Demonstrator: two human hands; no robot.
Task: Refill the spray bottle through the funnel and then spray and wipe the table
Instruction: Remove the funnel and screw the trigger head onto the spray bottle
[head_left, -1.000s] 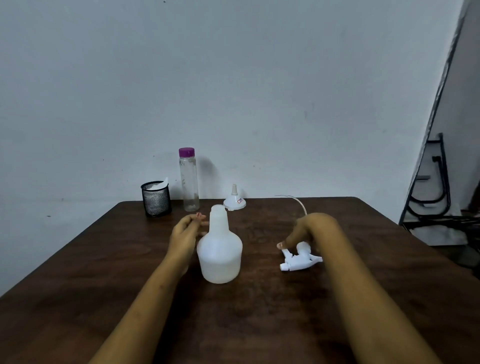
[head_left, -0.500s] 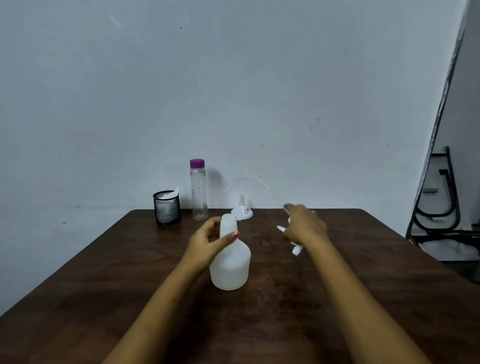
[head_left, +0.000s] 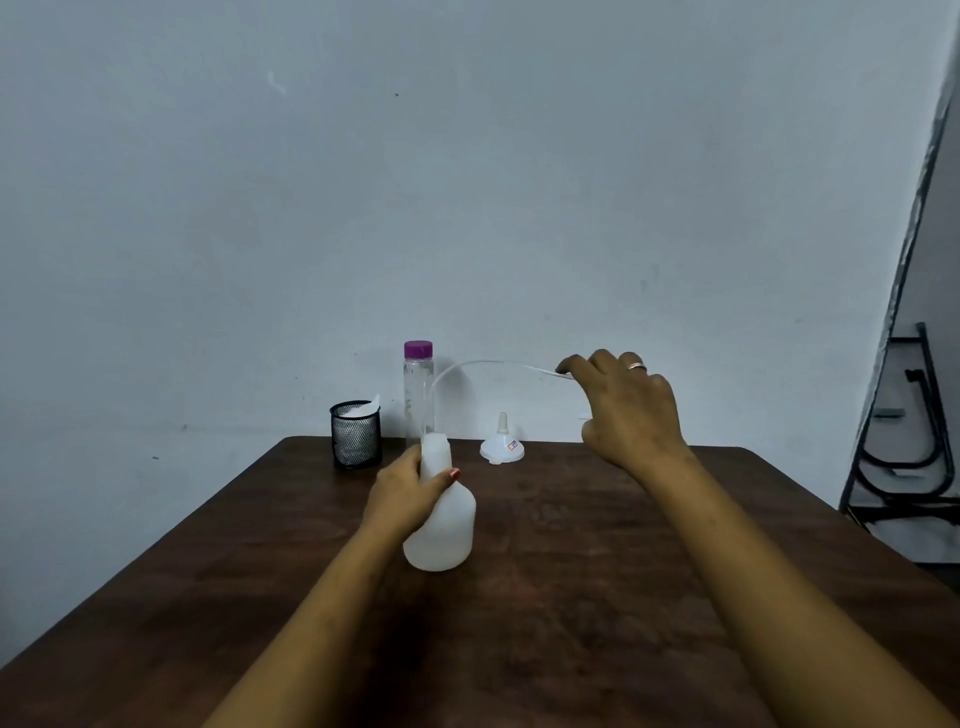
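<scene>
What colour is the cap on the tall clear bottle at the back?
Purple, on the clear bottle's cap, seen in the head view.

Spray bottle (head_left: 441, 525) stands mid-frame on the table (head_left: 571, 597). Behind it along the far edge, left to right: mesh cup (head_left: 356, 436), water bottle (head_left: 418, 395), funnel (head_left: 502, 447). Sprayer tube (head_left: 483, 362) arcs above the funnel.

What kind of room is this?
Probably a plain workroom or spare room, though I can't be sure. A dark wooden table stands by a bare pale wall, with a black mesh cup on it and a black metal frame off to the side.
</scene>
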